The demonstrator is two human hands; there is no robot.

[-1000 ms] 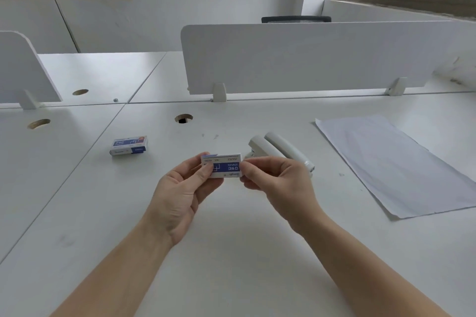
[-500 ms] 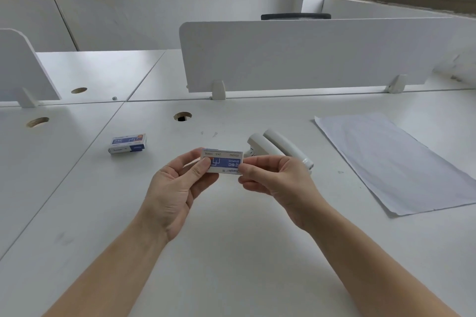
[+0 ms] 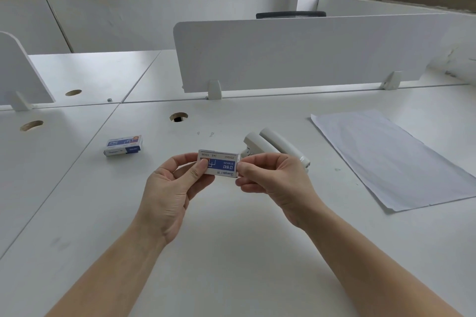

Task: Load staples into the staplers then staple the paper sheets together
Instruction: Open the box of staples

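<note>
A small blue-and-white staple box point(image 3: 221, 165) is held above the desk between both hands, its label facing me upside down. My left hand point(image 3: 171, 190) pinches its left end with thumb and fingers. My right hand point(image 3: 275, 183) pinches its right end. Just behind the box, two white staplers point(image 3: 273, 148) lie side by side on the desk, partly hidden by my right hand. A second staple box point(image 3: 123, 145) lies on the desk to the left. White paper sheets point(image 3: 394, 157) lie flat to the right.
A white divider panel point(image 3: 309, 51) stands along the back of the desk point(image 3: 231, 252). Cable holes point(image 3: 178, 117) open in the desk surface at the back left. A smaller divider point(image 3: 18, 72) stands at far left.
Both hands keep hold of the staple box and have turned it slightly, so its label faces me more squarely. Nothing else moved.
</note>
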